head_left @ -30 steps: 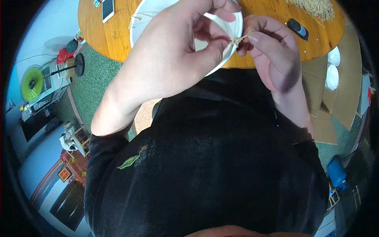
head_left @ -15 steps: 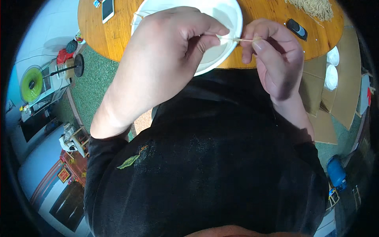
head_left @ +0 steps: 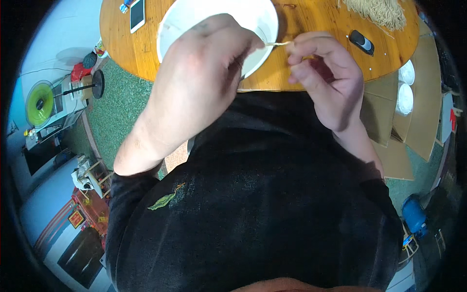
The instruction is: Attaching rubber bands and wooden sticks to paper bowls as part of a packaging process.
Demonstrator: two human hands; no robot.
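Both my hands pinch one thin pale straw-like strand [head_left: 278, 44] stretched between them at the near edge of a round wooden table [head_left: 321, 19]. My left hand [head_left: 204, 78] grips its left end and covers much of a white bowl [head_left: 185, 22]. My right hand [head_left: 323, 75] holds the right end, just to the right of the bowl's rim. What lies inside the bowl under my left hand is hidden.
A heap of pale strands [head_left: 377, 10] and a small dark device [head_left: 362, 43] lie on the table's right part, a phone [head_left: 137, 9] on its left. Cardboard sheets [head_left: 423, 112] with white lids lie on the green floor to the right. A fan [head_left: 41, 103] stands left.
My hands have drawn apart and lowered from in front of the bowl, so the strand now spans a short gap between them at the table's near edge.
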